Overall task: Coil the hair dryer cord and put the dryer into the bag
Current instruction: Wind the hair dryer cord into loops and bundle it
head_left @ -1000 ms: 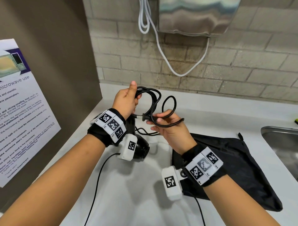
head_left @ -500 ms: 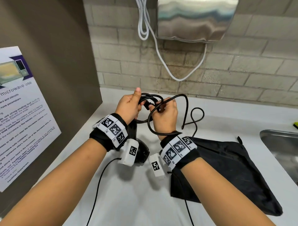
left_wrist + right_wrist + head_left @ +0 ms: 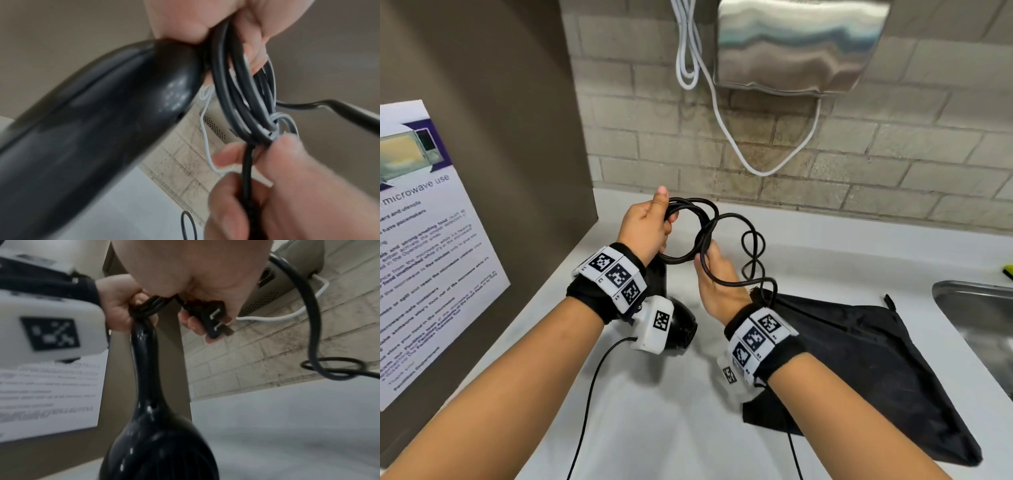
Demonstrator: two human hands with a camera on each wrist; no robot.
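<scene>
- Hair dryer [image 3: 681, 329]: black, glossy, hanging head-down from the left hand [image 3: 645, 228] above the counter [image 3: 654, 411], near its left edge. Handle end sits in the fist; bulbous head partly hidden behind the wrist camera in the head view.
- Cord [image 3: 685, 233]: black, several loops gathered in the left hand beside the handle, fingers curled round them, thumb raised. A slack length runs right and curls above the counter.
- Right hand [image 3: 717, 284]: fingers curled round the cord just under the loops, feeding a further turn.
- Plug [image 3: 213, 321]: lies against the right fingers, prongs outward.
- Bag [image 3: 859, 359]: black, soft, lying flat toward the counter's right side, short of the sink [image 3: 976, 318]; mouth not clearly open.
- Handling, judged: dryer body rigid, smooth, likely slippery; best held by the handle. Cord is springy and tends to uncoil, so the bundle needs a firm grip at one crossing point. Bag limp; it probably wants one hand to open it.
- View differences: the plug appears in the right wrist view alone; the left wrist view shows the strands bunching at the right fingertips; only the head view shows bag, sink and slack cord together.
</scene>
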